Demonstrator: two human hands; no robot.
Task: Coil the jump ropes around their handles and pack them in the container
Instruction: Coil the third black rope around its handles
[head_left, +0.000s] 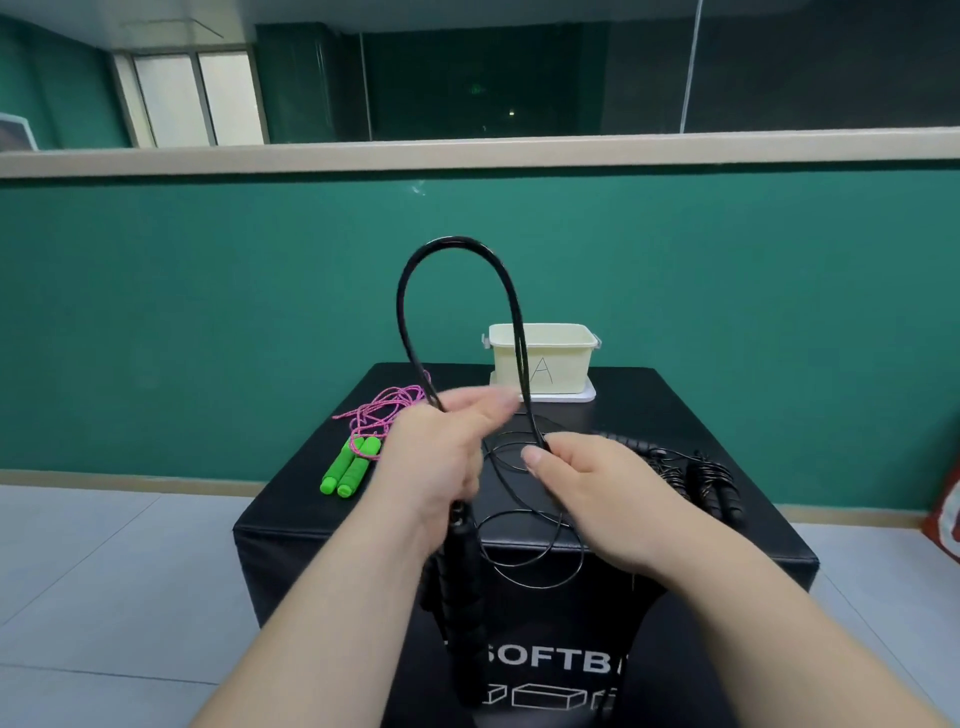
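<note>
The thin black jump rope (410, 291) loops upward above the black padded box (291, 519). The left hand (441, 457) grips it with its black foam handles (462, 597); the right hand (597, 488) pinches it. Hanging slack could tangle. The cream plastic container (561, 374) stands beyond.

Bare forearms reach forward, hands close together. Left hand (441, 462) grips a black rope (452, 241) in curled fingers — right hand (597, 493) pinches it with the thumb.

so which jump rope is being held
The black rope arching between left hand and right hand; the pink rope and the other black rope lie on the box.
</note>
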